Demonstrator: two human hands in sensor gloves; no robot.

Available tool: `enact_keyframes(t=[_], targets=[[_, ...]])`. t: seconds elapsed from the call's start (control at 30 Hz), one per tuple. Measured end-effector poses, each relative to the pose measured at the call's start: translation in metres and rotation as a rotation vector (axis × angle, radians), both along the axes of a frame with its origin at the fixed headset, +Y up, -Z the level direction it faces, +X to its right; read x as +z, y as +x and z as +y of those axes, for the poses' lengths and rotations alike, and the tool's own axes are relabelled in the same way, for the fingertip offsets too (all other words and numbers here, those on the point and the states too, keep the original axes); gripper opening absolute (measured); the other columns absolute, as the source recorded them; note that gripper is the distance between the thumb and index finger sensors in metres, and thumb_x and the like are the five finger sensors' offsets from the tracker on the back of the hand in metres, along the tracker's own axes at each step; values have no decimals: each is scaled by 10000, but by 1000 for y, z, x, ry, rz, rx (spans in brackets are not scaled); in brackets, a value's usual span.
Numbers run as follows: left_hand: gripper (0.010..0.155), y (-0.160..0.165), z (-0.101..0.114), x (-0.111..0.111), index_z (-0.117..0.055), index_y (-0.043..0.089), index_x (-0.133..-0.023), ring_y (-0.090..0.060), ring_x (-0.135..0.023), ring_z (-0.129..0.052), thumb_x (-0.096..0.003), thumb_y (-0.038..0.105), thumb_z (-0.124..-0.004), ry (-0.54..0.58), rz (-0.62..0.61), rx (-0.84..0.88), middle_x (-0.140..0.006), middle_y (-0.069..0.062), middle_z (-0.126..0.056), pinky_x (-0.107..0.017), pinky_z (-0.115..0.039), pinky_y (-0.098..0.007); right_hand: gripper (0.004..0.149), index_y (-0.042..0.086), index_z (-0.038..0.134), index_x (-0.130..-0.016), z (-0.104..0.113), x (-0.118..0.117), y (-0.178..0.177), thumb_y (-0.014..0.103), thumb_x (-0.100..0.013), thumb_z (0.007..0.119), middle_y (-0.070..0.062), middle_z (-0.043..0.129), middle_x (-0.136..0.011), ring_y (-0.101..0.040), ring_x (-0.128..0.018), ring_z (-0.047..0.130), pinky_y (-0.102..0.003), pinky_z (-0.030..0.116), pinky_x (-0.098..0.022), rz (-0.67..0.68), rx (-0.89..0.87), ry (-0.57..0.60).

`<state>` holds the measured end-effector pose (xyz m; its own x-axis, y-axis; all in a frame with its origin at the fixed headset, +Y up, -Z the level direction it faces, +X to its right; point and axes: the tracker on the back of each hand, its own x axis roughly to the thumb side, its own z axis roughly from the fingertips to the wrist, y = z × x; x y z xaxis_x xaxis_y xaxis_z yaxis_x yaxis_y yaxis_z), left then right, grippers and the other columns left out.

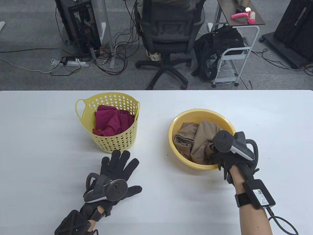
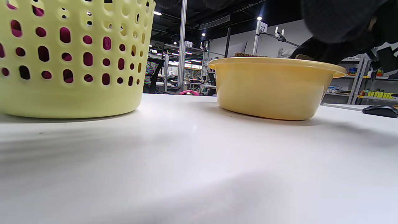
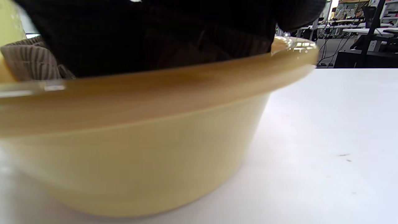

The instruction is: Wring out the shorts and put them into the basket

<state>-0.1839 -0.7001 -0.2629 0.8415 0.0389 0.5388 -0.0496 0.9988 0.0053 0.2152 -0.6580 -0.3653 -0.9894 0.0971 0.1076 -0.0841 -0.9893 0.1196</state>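
Resting flat on the white bench [image 1: 36,146], palm down, the left hand [image 1: 115,173] lies with its fingers [image 1: 122,161] straight and spread, holding nothing; fingertips point at the basket and stop just short of its base. Tracker strapped to the back of the hand.

Basket [image 1: 117,143]: pale yellow, perforated, loop handles at the rim, standing upright on the left half of the bench. Crumpled magenta cloth [image 1: 110,120] inside; in the left wrist view it shows pink through the holes of the basket [image 2: 68,93].

Basin [image 1: 176,122]: round, deeper yellow, right of the basket and apart from it, bare bench between them. Tan shorts [image 1: 195,142] lie bunched inside, ribbed fabric folded over itself, still in the basin. The left wrist view shows the basin [image 2: 270,90] from the side with a strip of fabric just above the rim.

Right hand [image 1: 228,156] reaches over the near right rim, fingers down in the shorts at the near side of the heap. Tracker hides them from above; the right wrist view shows only dark glove over the basin [image 3: 133,149] rim and ribbed tan shorts [image 3: 31,62] at left. Cannot tell whether the fingers have closed on the fabric or merely touch it.

Beyond the bench: office chair [image 1: 168,36], wheeled cart [image 1: 234,51], cables on grey floor.
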Motion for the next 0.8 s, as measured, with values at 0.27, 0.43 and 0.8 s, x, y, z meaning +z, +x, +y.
enact_keyframes(t=[0.27, 0.43, 0.8], targets=[[952, -2, 1, -1, -311, 237, -1183, -635, -1121, -271, -483, 738, -716, 3, 8, 8, -1269, -265, -240, -657, -316, -818, 718, 95, 649, -996, 1, 0, -3, 447, -437, 930, -155, 762, -961, -451, -899, 742, -592, 616, -678, 5, -31, 10], [951, -2, 1, -1, -311, 237, -1183, -634, -1122, -270, -484, 738, -716, 5, 9, 10, -1269, -264, -239, -657, -315, -819, 698, 95, 649, -994, 15, 3, -5, 447, -454, 919, -156, 765, -953, -458, -888, 748, -595, 628, -671, 11, -115, 32], [950, -5, 2, -1, -311, 236, -1183, -634, -1121, -269, -485, 739, -714, 5, 19, 16, -1268, -265, -239, -658, -317, -816, 679, 102, 651, -989, 50, 12, -23, 444, -466, 917, -151, 769, -941, -470, -857, 781, -597, 686, -639, 73, -312, 67]])
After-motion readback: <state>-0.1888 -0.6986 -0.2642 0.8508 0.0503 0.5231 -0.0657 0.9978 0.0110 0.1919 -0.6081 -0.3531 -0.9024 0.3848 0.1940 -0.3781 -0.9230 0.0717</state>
